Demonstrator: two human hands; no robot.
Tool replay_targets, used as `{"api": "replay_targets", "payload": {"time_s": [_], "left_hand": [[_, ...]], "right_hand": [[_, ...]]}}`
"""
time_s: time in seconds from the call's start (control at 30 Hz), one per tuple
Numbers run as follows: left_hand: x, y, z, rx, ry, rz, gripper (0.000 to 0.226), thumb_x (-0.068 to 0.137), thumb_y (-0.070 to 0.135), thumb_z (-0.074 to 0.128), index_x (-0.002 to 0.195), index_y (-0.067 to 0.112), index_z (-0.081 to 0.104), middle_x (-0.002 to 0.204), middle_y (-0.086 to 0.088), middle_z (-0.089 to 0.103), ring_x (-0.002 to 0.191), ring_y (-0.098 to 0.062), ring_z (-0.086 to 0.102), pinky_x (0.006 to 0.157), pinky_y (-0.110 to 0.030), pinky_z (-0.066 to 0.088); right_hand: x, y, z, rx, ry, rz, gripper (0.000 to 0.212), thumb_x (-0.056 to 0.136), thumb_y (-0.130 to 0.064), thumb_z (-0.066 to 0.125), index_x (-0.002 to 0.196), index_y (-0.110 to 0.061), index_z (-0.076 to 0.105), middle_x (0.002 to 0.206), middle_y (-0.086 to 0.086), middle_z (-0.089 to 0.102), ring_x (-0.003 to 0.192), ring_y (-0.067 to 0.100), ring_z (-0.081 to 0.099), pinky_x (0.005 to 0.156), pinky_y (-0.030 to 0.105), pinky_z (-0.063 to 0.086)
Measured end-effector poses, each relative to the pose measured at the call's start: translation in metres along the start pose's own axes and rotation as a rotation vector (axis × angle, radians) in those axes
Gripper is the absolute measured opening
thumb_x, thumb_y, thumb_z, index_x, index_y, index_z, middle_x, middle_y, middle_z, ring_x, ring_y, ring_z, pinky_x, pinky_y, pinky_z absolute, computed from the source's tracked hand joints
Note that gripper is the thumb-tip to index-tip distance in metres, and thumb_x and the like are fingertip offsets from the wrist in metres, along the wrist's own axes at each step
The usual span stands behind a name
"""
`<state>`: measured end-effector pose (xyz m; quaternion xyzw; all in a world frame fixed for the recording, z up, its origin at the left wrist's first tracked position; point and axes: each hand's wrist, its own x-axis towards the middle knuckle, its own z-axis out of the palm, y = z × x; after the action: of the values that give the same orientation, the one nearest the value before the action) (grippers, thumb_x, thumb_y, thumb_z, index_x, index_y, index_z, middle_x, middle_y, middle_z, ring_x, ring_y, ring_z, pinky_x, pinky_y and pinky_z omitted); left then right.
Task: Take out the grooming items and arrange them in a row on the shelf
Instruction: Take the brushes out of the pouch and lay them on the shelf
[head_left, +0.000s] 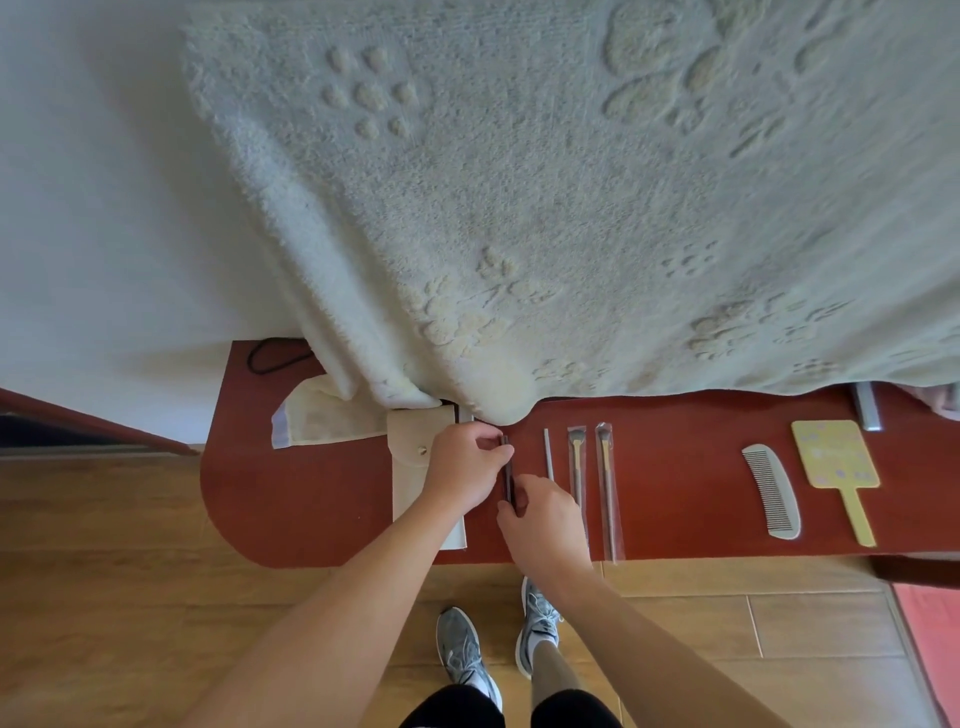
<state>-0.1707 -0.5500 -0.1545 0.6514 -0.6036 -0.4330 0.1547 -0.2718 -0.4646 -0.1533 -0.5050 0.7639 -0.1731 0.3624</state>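
A thin dark stick-like tool (507, 470) lies lengthwise on the red-brown shelf (675, 499). My left hand (464, 466) pinches its far end and my right hand (540, 519) pinches its near end. Right of it lie in a row a slim silver stick (548, 453), two wrapped makeup brushes (576, 467) (607, 488), a pale comb (772, 491) and a yellow hand mirror (836, 457). A cream snap pouch (415, 467) lies just left of my left hand, partly under my forearm.
A thick cream blanket (519, 208) hangs over the back of the shelf, touching it near the pouch. A sheer drawstring bag (317, 421) with a black cord lies at the left. A metal bar (866, 405) sits far right. Wooden floor and my shoes are below.
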Motion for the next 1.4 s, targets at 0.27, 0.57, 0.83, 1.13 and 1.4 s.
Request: {"api": "replay_targets", "payload": {"time_s": [0.27, 0.57, 0.83, 1.13, 1.4], "left_hand": [[-0.014, 0.009, 0.001, -0.191, 0.05, -0.061, 0.015, 0.082, 0.018, 0.073, 0.096, 0.018, 0.077, 0.086, 0.009, 0.071, 0.081, -0.005, 0.066, 0.069, -0.015, 0.048], [-0.016, 0.013, -0.021, -0.336, 0.182, -0.109, 0.019, 0.081, 0.018, 0.066, 0.062, 0.018, 0.072, 0.059, 0.003, 0.067, 0.061, -0.014, 0.065, 0.064, -0.032, 0.05], [-0.015, 0.007, -0.05, -0.254, 0.136, -0.043, 0.022, 0.078, 0.012, 0.07, 0.062, 0.026, 0.068, 0.052, 0.0, 0.062, 0.049, -0.009, 0.053, 0.053, -0.026, 0.041], [-0.035, -0.028, -0.024, -0.068, 0.071, -0.046, 0.016, 0.079, 0.021, 0.081, 0.095, 0.019, 0.075, 0.084, 0.007, 0.067, 0.077, -0.006, 0.063, 0.067, -0.014, 0.047], [-0.03, -0.036, -0.005, 0.149, -0.121, -0.033, 0.019, 0.081, 0.028, 0.08, 0.097, 0.021, 0.072, 0.082, 0.01, 0.067, 0.072, -0.008, 0.066, 0.064, -0.025, 0.057]], "right_hand": [[-0.011, -0.006, -0.013, -0.035, 0.015, 0.001, 0.011, 0.084, -0.018, 0.058, 0.075, -0.017, 0.052, 0.07, -0.004, 0.054, 0.059, 0.012, 0.051, 0.049, 0.019, 0.04], [-0.027, -0.018, -0.018, -0.188, -0.065, -0.054, 0.005, 0.086, -0.019, 0.055, 0.082, -0.02, 0.053, 0.08, -0.005, 0.054, 0.067, 0.011, 0.055, 0.054, 0.022, 0.046], [-0.029, -0.016, -0.017, -0.141, -0.02, 0.008, 0.009, 0.092, -0.024, 0.056, 0.083, -0.024, 0.054, 0.077, -0.01, 0.054, 0.065, 0.004, 0.053, 0.051, 0.013, 0.037], [-0.003, -0.009, -0.009, -0.209, 0.005, 0.023, 0.014, 0.095, -0.03, 0.057, 0.087, -0.019, 0.054, 0.082, -0.006, 0.053, 0.071, 0.008, 0.051, 0.058, 0.017, 0.037], [0.017, 0.007, -0.002, -0.21, -0.018, 0.06, 0.015, 0.092, -0.028, 0.059, 0.082, -0.019, 0.052, 0.082, -0.004, 0.052, 0.071, 0.012, 0.05, 0.056, 0.019, 0.034]]}}
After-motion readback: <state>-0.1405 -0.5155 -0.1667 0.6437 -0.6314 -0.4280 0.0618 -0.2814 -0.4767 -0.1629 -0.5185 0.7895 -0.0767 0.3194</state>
